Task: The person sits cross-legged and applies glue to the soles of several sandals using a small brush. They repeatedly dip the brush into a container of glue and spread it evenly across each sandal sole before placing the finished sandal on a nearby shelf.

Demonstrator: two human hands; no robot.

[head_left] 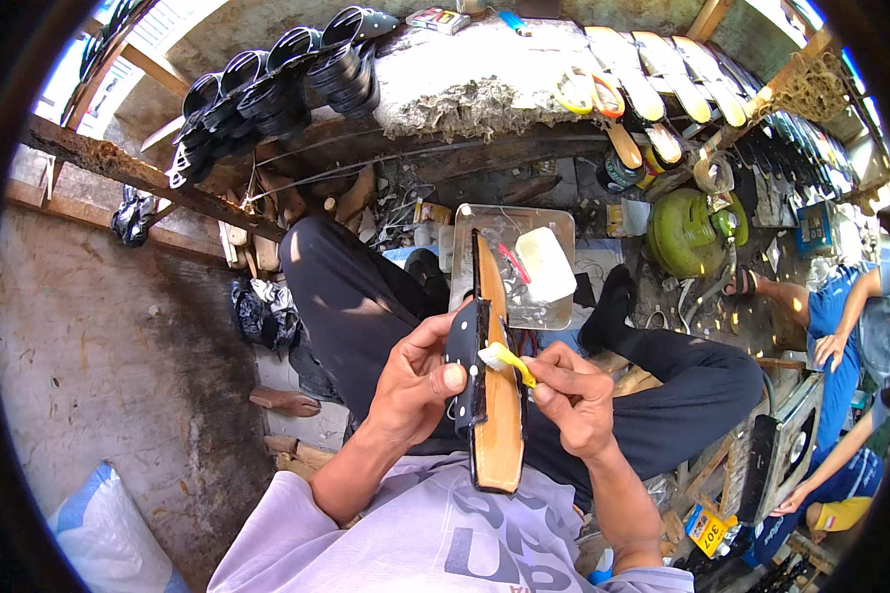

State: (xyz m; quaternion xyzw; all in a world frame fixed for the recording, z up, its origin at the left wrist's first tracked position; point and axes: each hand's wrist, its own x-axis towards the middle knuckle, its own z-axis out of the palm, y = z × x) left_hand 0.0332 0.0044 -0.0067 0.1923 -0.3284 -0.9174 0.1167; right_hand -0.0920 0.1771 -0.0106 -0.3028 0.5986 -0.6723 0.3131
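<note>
My left hand (415, 381) grips a sandal by its black, white-dotted upper (459, 371). The long tan sole (499, 445) stands nearly upright in the picture, with a black edge. Between the thumb and fingers of my right hand (576, 395) is a small yellow-handled brush (514, 365). Its pale bristle end touches or lies right over the upper's edge where it meets the sole. Beyond the sandal is a clear plastic tub (556, 314) holding a white block-like container (545, 265) and a red slim tool (513, 264).
Stacked black dotted uppers (341, 74) line the far left of a rough white ledge (435, 74). Rows of soles (628, 74) and orange-handled scissors (603, 97) lie at its right. A green gas cylinder (682, 234) stands right of my legs. Another person's hand (833, 349) is at the right.
</note>
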